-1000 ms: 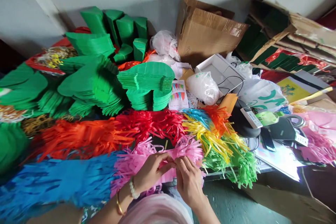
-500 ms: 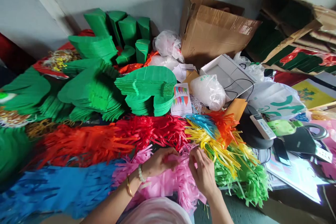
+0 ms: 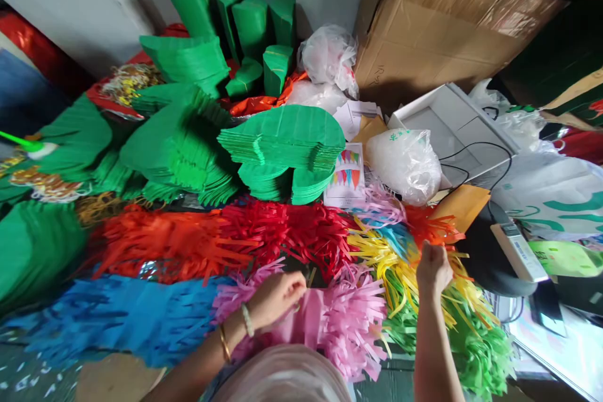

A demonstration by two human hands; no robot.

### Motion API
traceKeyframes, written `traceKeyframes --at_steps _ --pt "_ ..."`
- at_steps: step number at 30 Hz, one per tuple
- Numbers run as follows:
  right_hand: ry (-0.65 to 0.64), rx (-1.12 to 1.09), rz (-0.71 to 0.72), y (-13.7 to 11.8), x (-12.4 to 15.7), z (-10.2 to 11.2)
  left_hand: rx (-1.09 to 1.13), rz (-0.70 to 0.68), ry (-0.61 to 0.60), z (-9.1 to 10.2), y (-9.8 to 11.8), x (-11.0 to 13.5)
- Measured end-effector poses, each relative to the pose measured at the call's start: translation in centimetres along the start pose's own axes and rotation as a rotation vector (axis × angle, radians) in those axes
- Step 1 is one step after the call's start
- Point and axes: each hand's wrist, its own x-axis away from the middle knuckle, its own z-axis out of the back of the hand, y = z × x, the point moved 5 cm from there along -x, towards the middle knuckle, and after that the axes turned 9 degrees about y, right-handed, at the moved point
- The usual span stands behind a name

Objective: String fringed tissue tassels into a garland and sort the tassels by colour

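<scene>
My left hand (image 3: 279, 296) hovers over a pile of pink fringed paper (image 3: 346, 320), its fingers curled together; whether anything is in them is hidden. My right hand (image 3: 434, 269) is closed at the lower edge of the orange fringed paper (image 3: 431, 224), its fingertips against the strips. Yellow fringed paper (image 3: 389, 262) lies just left of that hand, with green fringed paper (image 3: 480, 339) below. A few pink strips (image 3: 384, 206) rest on top of the blue strips. Red fringed paper (image 3: 292, 232) spreads beyond my left hand.
Blue (image 3: 117, 314) and orange-red fringed piles (image 3: 174, 239) lie to the left. Stacks of green cut shapes (image 3: 287, 132) stand behind. Farther right are a stuffed clear plastic bag (image 3: 405, 163), an open white box (image 3: 452, 132), a cardboard box (image 3: 452, 31) and a black cable.
My right hand has moved right from the pink pile to the orange fringe. Pink strips now lie over the blue ones. My left hand stays above the pink pile. The view has shifted.
</scene>
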Motion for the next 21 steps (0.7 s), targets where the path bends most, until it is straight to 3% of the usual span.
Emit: traceKeyframes --at_steps 2,5,7,9,13,18,21 --pt "-0.160 -0.096 0.116 -2.0 5.3 0.0 -0.114 -0.119 -0.058 -2.7 0.0 2.1" --pt "-0.644 -0.388 0.567 -7.0 16.8 0.4 -0.211 -0.229 -0.029 -5.3 -1.1 4.4" --pt "-0.751 -0.426 0.763 -8.5 23.0 1.3 -0.228 -0.237 -0.007 -6.1 -2.1 5.5" --pt "-0.784 -0.387 0.905 -8.6 27.0 1.6 -0.242 -0.235 0.030 -6.0 -2.9 6.3" --pt "-0.738 -0.294 1.032 -6.6 29.8 0.5 -0.344 -0.238 0.195 -4.0 -4.1 8.0" --pt "-0.680 -0.283 1.014 -5.4 30.4 0.2 -0.480 -0.126 0.398 0.8 -6.8 10.1" --pt "-0.682 -0.305 0.961 -5.9 30.4 0.9 -0.489 -0.042 0.568 3.2 -6.4 10.9"
